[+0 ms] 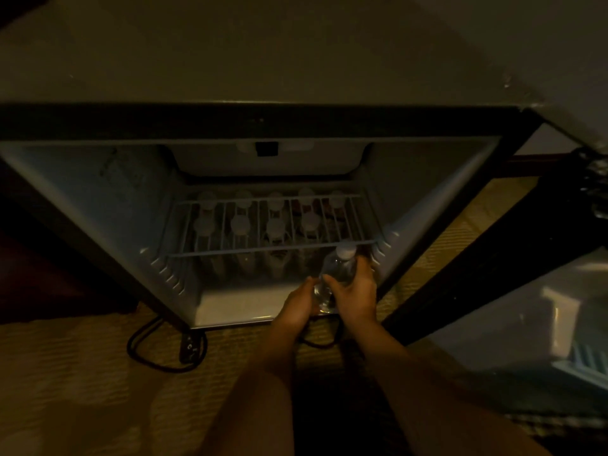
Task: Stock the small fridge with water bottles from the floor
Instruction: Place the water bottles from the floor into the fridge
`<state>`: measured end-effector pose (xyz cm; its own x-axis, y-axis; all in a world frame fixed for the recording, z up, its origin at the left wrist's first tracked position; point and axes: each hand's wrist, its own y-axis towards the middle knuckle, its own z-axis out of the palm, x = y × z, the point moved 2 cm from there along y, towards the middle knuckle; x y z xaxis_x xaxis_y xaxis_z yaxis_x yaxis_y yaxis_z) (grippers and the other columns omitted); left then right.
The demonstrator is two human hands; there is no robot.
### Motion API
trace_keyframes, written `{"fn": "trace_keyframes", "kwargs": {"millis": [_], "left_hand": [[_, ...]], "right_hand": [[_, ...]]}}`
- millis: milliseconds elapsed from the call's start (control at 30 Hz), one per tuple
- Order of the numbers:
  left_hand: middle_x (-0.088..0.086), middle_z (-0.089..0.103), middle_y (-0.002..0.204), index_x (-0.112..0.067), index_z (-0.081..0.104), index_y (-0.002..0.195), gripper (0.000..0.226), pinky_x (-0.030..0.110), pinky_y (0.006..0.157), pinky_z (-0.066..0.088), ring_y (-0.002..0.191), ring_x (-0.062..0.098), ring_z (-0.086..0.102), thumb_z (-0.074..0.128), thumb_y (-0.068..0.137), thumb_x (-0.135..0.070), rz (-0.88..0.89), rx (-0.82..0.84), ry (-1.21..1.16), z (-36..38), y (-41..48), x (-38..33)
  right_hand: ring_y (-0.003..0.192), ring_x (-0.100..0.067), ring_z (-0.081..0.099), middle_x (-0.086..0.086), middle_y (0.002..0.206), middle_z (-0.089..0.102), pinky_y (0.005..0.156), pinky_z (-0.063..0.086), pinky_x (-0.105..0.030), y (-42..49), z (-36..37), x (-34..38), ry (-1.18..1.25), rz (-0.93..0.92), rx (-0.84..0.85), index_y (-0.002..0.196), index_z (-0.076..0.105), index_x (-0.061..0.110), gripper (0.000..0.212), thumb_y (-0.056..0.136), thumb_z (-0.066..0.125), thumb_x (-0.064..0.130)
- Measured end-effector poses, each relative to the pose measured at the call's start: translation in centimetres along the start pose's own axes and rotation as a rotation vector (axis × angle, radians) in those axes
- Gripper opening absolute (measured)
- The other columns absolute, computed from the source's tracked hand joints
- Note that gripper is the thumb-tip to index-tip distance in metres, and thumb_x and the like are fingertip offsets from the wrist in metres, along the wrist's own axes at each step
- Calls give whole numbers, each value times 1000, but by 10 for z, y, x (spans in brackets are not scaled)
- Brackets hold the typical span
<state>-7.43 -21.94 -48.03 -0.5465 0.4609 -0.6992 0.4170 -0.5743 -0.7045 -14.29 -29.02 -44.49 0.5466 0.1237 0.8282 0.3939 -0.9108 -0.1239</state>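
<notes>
The small fridge (pixel 108 205) stands open on the carpet. Under its white wire shelf (pixel 263 250), several capped water bottles (pixel 240 225) stand in rows at the back. A clear water bottle (pixel 340 268) with a white cap sits upright at the fridge's front right. My right hand (pixel 353 291) grips its body, fingers curled round it. My left hand (pixel 301 301) holds the bottle's lower part from the left. No bottles show on the floor.
The fridge door (pixel 513 311) hangs open to the right, its inner shelf pale. A black power cord and plug (pixel 189 348) lie on the carpet just below the fridge's front edge. Bare fridge floor (pixel 237 304) lies left of my hands.
</notes>
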Motion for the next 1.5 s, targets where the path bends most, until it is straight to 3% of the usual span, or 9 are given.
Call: {"fn": "trace_keyframes", "kwargs": {"millis": [67, 167, 233, 533, 633, 933, 1133, 1367, 1500], "left_hand": [[17, 65, 112, -22, 56, 109, 40, 22, 61, 44, 80, 15, 61, 24, 98, -43, -33, 12, -113, 3, 4, 3], [7, 53, 137, -25, 47, 132, 53, 38, 103, 38, 121, 18, 53, 21, 95, -52, -65, 38, -204, 4, 13, 7], [3, 48, 142, -29, 44, 135, 54, 45, 112, 27, 132, 19, 42, 19, 95, -54, -80, 67, -281, 6, 20, 8], [9, 54, 135, -15, 57, 121, 47, 37, 98, 41, 125, 25, 50, 29, 96, -44, -76, 80, -507, 23, 38, 3], [10, 53, 134, -11, 49, 131, 47, 37, 90, 46, 118, 26, 54, 28, 98, -38, -64, 112, -514, 31, 39, -4], [-6, 52, 129, -26, 49, 129, 44, 39, 95, 36, 126, 18, 46, 39, 92, -48, -90, 13, -173, 20, 38, -3], [6, 50, 71, -14, 49, 69, 33, 27, 61, 39, 63, 17, 47, 39, 98, -25, 8, -125, -65, 8, 6, -12], [14, 54, 102, -7, 53, 101, 17, 22, 60, 42, 92, 22, 51, 40, 98, -18, 144, -101, 352, -10, -68, -25], [13, 50, 97, -1, 53, 115, 29, 18, 50, 34, 80, 19, 50, 39, 98, -20, 128, -16, 645, -8, -102, -52]], "right_hand": [[117, -25, 53, -13, 121, 59, 90, 33, -18, 5, 5, 0, -7, -22, 22, 118, 52, 5, 47, 76, 73, 9], [124, -25, 50, -11, 129, 56, 97, 34, -23, 11, 8, 3, 17, 24, 60, 125, 49, 6, 50, 79, 70, 10], [126, -25, 48, -10, 131, 54, 101, 36, -29, 12, 8, 2, -53, 31, 41, 128, 47, 10, 53, 81, 69, 16], [101, -28, 63, -15, 101, 66, 97, 48, -43, 14, 26, -24, 338, 255, -5, 93, 59, 13, 14, 86, 59, 1], [104, -30, 60, -18, 106, 63, 96, 46, -37, 28, 23, -21, 247, 229, 79, 108, 59, 1, 20, 91, 49, 1], [121, -29, 51, -16, 127, 56, 95, 35, -25, 37, 13, -33, 61, 194, 254, 128, 49, 3, 35, 94, 43, 2], [97, -21, 56, -21, 113, 63, 79, 39, -21, 14, 1, -27, 57, 206, 220, 113, 61, -3, 25, 92, 49, 3], [95, -31, 62, -20, 96, 66, 87, 48, -33, -14, -30, 11, 19, 119, 314, 96, 68, 3, 19, 89, 51, 5], [102, -35, 62, -10, 86, 58, 93, 49, -40, -29, -62, 43, -69, -13, 393, 101, 66, 0, 20, 90, 52, 8]]}}
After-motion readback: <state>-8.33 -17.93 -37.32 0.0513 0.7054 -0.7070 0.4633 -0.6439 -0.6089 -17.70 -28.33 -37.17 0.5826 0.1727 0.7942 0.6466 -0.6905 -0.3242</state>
